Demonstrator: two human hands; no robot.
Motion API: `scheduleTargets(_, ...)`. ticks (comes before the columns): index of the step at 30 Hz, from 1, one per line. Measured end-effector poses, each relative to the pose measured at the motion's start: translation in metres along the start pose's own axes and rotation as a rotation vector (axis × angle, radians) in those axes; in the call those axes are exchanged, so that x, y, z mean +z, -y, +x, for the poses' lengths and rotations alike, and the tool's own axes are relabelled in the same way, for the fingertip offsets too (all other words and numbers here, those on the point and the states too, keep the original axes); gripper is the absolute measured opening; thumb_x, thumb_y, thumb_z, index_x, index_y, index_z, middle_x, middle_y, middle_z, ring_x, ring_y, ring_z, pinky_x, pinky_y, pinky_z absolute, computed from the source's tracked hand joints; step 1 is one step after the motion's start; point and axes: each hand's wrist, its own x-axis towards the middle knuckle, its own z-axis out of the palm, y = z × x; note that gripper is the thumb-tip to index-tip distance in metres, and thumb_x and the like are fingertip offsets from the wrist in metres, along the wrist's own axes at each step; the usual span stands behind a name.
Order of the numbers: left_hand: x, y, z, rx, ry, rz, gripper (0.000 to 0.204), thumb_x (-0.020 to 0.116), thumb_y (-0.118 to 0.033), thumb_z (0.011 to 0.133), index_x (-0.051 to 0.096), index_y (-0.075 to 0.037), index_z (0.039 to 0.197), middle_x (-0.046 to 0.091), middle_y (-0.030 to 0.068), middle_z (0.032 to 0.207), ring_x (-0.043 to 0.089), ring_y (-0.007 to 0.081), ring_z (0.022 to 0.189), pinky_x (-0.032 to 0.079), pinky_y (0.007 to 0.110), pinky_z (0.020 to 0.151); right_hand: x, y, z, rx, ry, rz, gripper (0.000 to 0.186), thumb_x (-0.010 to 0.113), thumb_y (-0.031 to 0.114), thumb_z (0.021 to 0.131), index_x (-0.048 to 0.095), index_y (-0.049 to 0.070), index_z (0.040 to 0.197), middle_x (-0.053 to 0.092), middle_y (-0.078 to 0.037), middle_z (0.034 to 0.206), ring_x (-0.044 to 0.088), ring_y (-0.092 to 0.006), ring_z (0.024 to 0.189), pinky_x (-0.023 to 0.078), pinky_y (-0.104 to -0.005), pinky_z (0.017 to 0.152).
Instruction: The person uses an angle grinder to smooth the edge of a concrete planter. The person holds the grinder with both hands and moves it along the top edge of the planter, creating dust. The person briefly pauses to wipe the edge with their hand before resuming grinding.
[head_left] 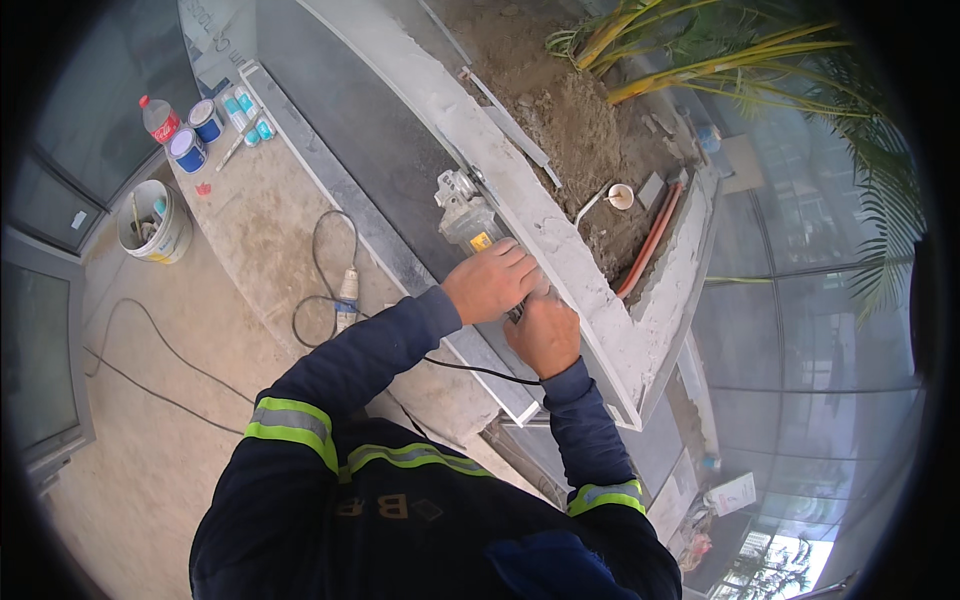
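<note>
An angle grinder (470,222), dusty grey with a yellow label, lies along the inner side of a raised planter wall. My left hand (492,282) is closed around the grinder's body behind its head. Behind it, my right hand (548,332) grips the rear end, and the two hands touch. The grinder's head is close to the light stone edge of the wall (500,165); a thin disc edge seems to show there, partly hidden. Its black cord (470,366) runs left under my left forearm. Below the grinder is a dark grey slab (370,130).
Left of the slab, a cable plug connection (347,295) lies on the dusty ledge. Farther off stand paint cans (187,150), cartridges (245,112), a red-capped bottle (158,118) and a white bucket (155,222). Right of the wall are soil (540,90), an orange pipe (650,240) and palm fronds (720,65).
</note>
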Motion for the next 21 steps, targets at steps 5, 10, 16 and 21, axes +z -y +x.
scheduleTargets(5, 0.006, 0.006, -0.005, -0.027, 0.019, -0.081, 0.022, 0.066, -0.011, 0.081, 0.066, -0.005, 0.102, 0.066, 0.0108, 0.108, 0.064, 0.0286, 0.105, 0.048, 0.044, 0.106, 0.003, 0.003, 0.006, 0.014, -0.006, 0.001, 0.039, 0.082, 0.019, 0.072, 0.064, -0.004, 0.099, 0.070, -0.025, 0.090, 0.072, -0.0424, 0.078, 0.059, -0.0496, 0.068)
scheduleTargets(10, 0.011, 0.033, -0.007, -0.034, 0.020, -0.111, 0.024, 0.067, -0.010, 0.080, 0.066, -0.005, 0.103, 0.066, 0.0106, 0.107, 0.064, 0.0302, 0.104, 0.048, 0.045, 0.106, 0.014, 0.006, 0.033, -0.017, -0.018, 0.030, 0.038, 0.084, 0.022, 0.074, 0.066, -0.004, 0.096, 0.070, -0.025, 0.090, 0.073, -0.0419, 0.078, 0.060, -0.0490, 0.069)
scheduleTargets(16, 0.005, 0.054, -0.010, -0.084, 0.042, -0.135, 0.029, 0.069, -0.008, 0.075, 0.068, -0.003, 0.103, 0.066, 0.0116, 0.107, 0.064, 0.0311, 0.105, 0.048, 0.044, 0.105, 0.015, 0.013, 0.051, -0.048, 0.048, 0.004, 0.034, 0.083, 0.020, 0.073, 0.067, -0.003, 0.092, 0.070, -0.023, 0.088, 0.073, -0.0404, 0.078, 0.060, -0.0483, 0.069)
scheduleTargets(21, 0.002, 0.017, -0.005, -0.024, -0.004, -0.095, 0.025, 0.068, -0.011, 0.078, 0.068, -0.003, 0.102, 0.066, 0.0111, 0.104, 0.065, 0.0288, 0.103, 0.049, 0.042, 0.103, -0.003, 0.013, 0.016, 0.011, -0.010, 0.018, 0.035, 0.083, 0.020, 0.072, 0.067, -0.004, 0.092, 0.071, -0.025, 0.089, 0.073, -0.0418, 0.077, 0.060, -0.0487, 0.068)
